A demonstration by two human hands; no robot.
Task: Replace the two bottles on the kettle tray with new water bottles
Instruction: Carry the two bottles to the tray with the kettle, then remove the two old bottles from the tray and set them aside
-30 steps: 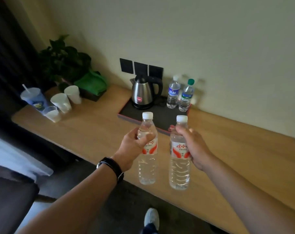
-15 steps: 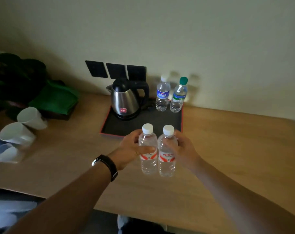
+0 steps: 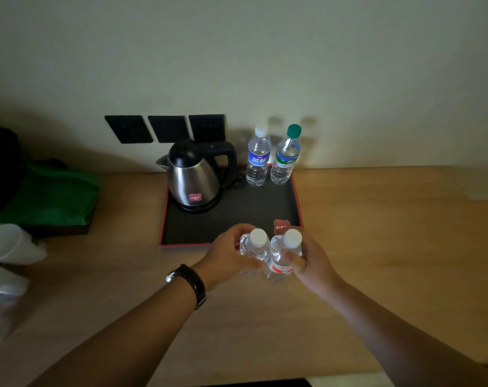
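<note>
A black tray with a red rim point(image 3: 298, 202) lies on the wooden desk against the wall. A steel kettle point(image 3: 194, 177) stands at its back left. At its back right stand a blue-label bottle point(image 3: 258, 160) and a green-cap bottle point(image 3: 285, 160), side by side. Just in front of the tray's near edge, my left hand point(image 3: 226, 255) grips a white-cap bottle point(image 3: 255, 247) and my right hand point(image 3: 310, 261) grips a second white-cap bottle with a red label point(image 3: 283, 256). The two held bottles touch each other, upright, low over the desk.
Three black wall plates point(image 3: 166, 128) sit behind the kettle. A green cloth on a dark box point(image 3: 53, 196) lies at the left, with several plastic cups point(image 3: 8, 244) at the left edge. Bare desk point(image 3: 390, 233) stretches to the right of the tray.
Both hands brought the two white-cap bottles together and lowered them toward the desk, closer to the tray's front edge. The view has moved in over the desk.
</note>
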